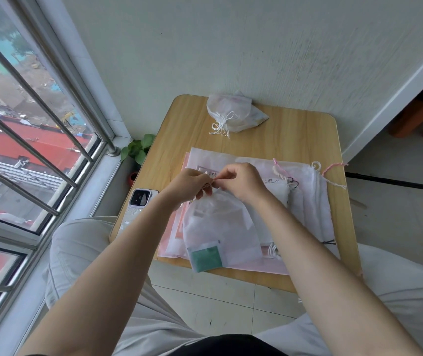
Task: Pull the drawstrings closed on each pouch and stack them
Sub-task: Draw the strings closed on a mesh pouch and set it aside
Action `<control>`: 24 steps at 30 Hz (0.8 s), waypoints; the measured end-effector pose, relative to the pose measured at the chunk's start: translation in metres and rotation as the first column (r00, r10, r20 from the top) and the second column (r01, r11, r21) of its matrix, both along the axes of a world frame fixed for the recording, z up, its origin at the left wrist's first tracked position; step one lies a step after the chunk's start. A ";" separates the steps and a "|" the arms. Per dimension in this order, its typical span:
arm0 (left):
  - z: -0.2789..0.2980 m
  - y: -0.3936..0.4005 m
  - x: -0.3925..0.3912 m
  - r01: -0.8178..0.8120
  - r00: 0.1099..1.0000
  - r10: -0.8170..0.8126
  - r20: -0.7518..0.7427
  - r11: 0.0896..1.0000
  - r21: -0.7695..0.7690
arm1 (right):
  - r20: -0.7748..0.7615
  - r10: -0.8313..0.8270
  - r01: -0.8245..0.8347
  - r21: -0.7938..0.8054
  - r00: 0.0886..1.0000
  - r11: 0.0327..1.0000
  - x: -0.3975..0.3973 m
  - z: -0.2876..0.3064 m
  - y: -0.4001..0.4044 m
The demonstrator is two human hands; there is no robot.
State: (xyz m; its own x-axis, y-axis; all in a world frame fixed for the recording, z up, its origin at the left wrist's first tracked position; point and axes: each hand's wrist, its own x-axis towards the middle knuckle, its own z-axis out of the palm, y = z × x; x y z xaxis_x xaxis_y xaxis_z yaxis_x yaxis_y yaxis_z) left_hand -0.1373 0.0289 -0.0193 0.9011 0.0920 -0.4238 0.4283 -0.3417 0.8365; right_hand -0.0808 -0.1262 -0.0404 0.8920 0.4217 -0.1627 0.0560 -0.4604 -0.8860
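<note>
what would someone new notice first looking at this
Most likely the two hands meeting over the middle of the small wooden table: the left hand and right hand pinch the top of a sheer white pouch holding a green packet. Next, the cinched white pouches with knotted strings at the table's far edge, and the barred window on the left looking over red roofs.

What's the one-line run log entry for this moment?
left hand: pinches drawstring | right hand: pinches drawstring | white pouch: on pile
</note>
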 end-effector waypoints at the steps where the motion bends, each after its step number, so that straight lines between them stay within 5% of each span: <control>1: -0.001 0.001 -0.001 0.003 1.000 -0.003 0.006 1.000 -0.006 | 0.013 0.010 -0.010 -0.007 1.000 1.000 0.001 0.000 -0.001; 9: -0.011 0.003 -0.003 -0.071 0.993 0.074 0.098 0.997 -0.029 | -0.032 0.218 -0.220 -0.146 0.975 0.965 0.007 0.007 -0.011; 14: -0.008 -0.004 -0.003 -0.009 0.983 0.021 0.184 0.998 -0.067 | -0.070 0.121 -0.120 0.012 0.990 0.993 -0.001 0.014 -0.002; 24: -0.013 -0.003 0.001 -0.060 0.989 0.058 0.132 0.998 0.011 | 0.012 0.160 -0.157 -0.131 0.987 0.979 0.001 0.020 -0.003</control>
